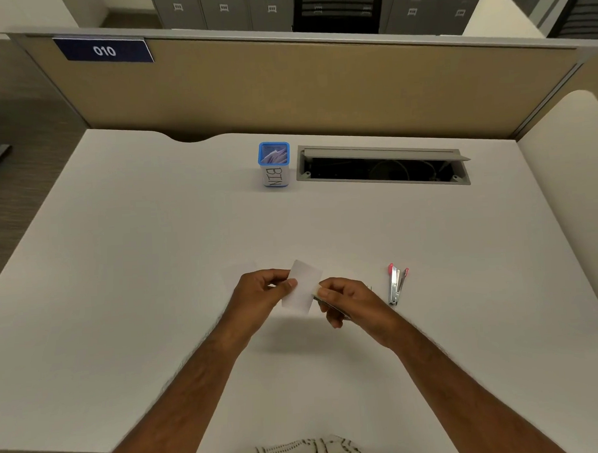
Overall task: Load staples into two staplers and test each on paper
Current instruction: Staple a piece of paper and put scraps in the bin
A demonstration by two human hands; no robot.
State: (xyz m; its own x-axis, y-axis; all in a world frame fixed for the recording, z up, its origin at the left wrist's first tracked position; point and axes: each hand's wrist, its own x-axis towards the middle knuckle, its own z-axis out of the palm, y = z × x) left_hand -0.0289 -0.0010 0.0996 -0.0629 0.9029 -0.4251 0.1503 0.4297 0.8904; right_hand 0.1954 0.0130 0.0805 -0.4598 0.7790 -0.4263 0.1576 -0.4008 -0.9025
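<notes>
My left hand [259, 289] pinches the left edge of a small white slip of paper [303, 287], held just above the desk. My right hand [349, 303] is closed around a small metal stapler [316, 296], mostly hidden in the fingers, whose tip meets the paper's right edge. A second small stapler [397, 284], silver with pink ends, lies on the white desk [155, 266] to the right of my right hand, its arm raised apart from its base.
A blue-rimmed pot [274, 165] labelled BIN, with paper scraps inside, stands at the back centre. Beside it on the right is an open cable hatch [382, 166] in the desk. A tan partition [319, 85] closes the far side.
</notes>
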